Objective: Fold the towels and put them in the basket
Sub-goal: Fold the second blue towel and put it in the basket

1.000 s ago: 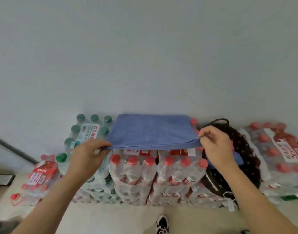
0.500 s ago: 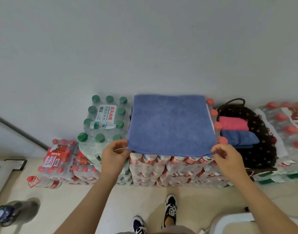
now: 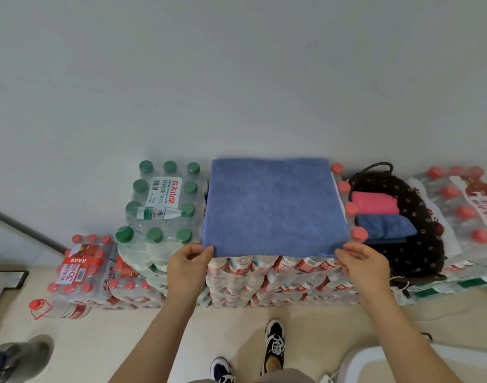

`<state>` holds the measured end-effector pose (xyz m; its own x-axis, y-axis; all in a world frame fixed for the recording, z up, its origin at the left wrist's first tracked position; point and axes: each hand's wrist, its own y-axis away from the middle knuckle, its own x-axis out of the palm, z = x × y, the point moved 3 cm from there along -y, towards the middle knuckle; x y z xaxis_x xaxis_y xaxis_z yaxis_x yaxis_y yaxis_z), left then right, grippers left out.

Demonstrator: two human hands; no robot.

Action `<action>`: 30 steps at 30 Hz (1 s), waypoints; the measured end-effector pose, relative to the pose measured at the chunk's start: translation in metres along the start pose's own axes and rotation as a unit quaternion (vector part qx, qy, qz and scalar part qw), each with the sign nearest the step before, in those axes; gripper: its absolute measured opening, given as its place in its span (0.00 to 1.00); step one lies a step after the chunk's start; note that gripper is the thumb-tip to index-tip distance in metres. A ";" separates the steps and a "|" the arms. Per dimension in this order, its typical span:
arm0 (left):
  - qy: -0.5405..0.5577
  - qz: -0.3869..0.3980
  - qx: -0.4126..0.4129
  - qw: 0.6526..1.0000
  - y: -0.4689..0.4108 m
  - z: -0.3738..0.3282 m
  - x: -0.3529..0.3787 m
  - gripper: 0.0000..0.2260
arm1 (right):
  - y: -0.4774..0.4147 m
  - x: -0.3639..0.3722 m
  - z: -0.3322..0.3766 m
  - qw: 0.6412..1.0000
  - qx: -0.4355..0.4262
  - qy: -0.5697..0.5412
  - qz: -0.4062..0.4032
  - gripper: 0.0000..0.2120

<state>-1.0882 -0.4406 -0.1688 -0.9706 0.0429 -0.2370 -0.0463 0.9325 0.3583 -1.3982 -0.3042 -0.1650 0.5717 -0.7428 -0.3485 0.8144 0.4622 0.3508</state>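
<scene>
a plain pale wall [image 3: 236, 78] backs a row of shrink-wrapped water packs stacked on a beige floor [image 3: 120, 327], and the red-capped packs [image 3: 278, 275] directly ahead of the hands serve as the folding surface. the blue towel [image 3: 275, 208] lies flat on top of them, spreading away from both hands toward the wall, already doubled into a neat squarish shape, with a thin white tag or edge showing along its right side. the left hand [image 3: 188, 265] pinches the near left corner and the right hand [image 3: 365, 268] pinches the near right corner, with the near edge stretched between them. it looks soft, light and limp, with a nap that should grip the skin rather than slip. it will sag wherever it is unsupported, so the corners, layers pinched together, seem the sensible place to hold for another fold. the bumpy caps underneath may let it dip. just outboard of the right hand sits the dark basket [image 3: 422, 252], holding a folded pink towel [image 3: 373, 203] and a folded darker blue towel [image 3: 383, 226], so part of the job appears done. beyond the left hand stands a green-capped pack [image 3: 162, 200]. below the forearms, the person's shoes [image 3: 274, 338] show on the floor.
</scene>
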 end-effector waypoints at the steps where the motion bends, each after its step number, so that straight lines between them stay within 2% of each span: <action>1: 0.002 0.000 0.009 1.000 0.001 0.003 0.000 0.06 | -0.001 0.000 -0.001 1.000 0.002 -0.002 0.001 0.08; 6: 0.085 0.011 -0.025 0.996 -0.007 0.014 0.004 0.10 | 0.001 -0.001 0.000 0.996 0.050 -0.079 0.004 0.09; 12: 0.147 0.014 -0.044 0.988 -0.009 0.011 -0.003 0.07 | 0.008 0.000 -0.001 0.984 0.117 -0.130 0.016 0.04; 15: 0.158 0.016 -0.051 0.986 -0.008 0.011 -0.004 0.05 | 0.006 0.003 -0.004 0.975 0.156 -0.153 0.046 0.08; 17: 0.160 0.020 -0.050 0.986 -0.008 0.011 -0.005 0.03 | 0.005 0.004 -0.004 0.975 0.155 -0.149 0.051 0.08; 20: 0.170 0.009 -0.044 0.985 -0.009 0.009 -0.008 0.04 | 0.005 0.004 -0.003 0.981 0.128 -0.143 0.040 0.02; 26: 0.191 0.016 -0.041 0.981 -0.008 0.005 -0.011 0.10 | 0.003 -0.008 -0.009 0.980 0.132 -0.143 0.050 0.05; 30: 0.124 0.057 0.003 0.991 -0.006 0.004 -0.009 0.11 | 0.004 -0.017 -0.005 0.988 0.096 -0.094 0.076 0.08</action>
<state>-1.0783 -0.4452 -0.1724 -0.9976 0.0605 0.0337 0.0686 0.9287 0.3643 -1.4043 -0.2879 -0.1622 0.6429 -0.7569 -0.1173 0.6759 0.4887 0.5516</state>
